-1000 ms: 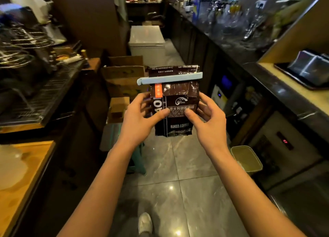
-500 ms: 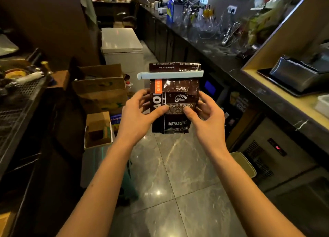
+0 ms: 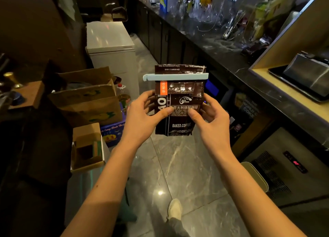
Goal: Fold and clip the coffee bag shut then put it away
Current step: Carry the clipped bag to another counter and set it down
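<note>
Two bare hands hold a dark brown coffee bag (image 3: 179,112) upright in mid-air, above a grey tiled floor (image 3: 187,165). The left hand (image 3: 144,115) grips its 9 o'clock edge, the right hand (image 3: 211,120) its 3 o'clock edge, thumbs pressed on the front. A pale blue clip (image 3: 175,76) clamps the folded top at 12 o'clock.

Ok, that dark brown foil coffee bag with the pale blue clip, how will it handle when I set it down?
The dark brown foil coffee bag looks creased and limp, so probably floppy. Its glossy film may be slippery. The pale blue clip sits high, so it may tip if stood upright.
</note>
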Tool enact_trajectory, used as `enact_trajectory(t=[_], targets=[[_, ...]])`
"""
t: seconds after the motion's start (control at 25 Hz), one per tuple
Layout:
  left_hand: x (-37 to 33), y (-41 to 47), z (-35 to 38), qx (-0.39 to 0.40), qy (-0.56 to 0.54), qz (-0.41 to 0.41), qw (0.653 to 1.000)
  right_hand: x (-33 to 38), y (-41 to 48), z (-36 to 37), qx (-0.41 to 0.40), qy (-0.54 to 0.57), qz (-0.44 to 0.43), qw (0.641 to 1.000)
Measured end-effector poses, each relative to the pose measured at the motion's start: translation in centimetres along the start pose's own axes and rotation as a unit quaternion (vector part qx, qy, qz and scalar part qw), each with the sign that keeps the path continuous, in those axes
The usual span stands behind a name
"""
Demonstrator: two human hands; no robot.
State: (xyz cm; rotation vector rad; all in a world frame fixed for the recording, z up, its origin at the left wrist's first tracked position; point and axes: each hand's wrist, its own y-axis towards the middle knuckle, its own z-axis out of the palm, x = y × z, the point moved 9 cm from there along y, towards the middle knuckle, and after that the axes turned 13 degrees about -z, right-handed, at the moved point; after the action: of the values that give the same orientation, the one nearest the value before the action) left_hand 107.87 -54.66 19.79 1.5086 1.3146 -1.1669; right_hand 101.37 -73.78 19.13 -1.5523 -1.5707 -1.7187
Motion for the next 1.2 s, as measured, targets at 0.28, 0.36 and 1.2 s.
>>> enact_trajectory(t=[0.28, 0.36, 1.2], targets=[[-2.8, 14.8, 7.2, 0.015, 0.008, 0.024, 1.000, -8.2, 13.9, -1.6, -0.028, 0.024, -0.006, 0.999], [-3.4, 18.6, 9.0, 0.022, 0.010, 0.028, 0.999, -10.1, 17.3, -1.9, -0.032, 0.031, 0.001, 0.999], [-3.5, 66.4, 19.8, 0.170, -0.030, 0.044, 0.984, -31.0, 54.5, 5.3, -0.128, -0.054, 0.047, 0.989]])
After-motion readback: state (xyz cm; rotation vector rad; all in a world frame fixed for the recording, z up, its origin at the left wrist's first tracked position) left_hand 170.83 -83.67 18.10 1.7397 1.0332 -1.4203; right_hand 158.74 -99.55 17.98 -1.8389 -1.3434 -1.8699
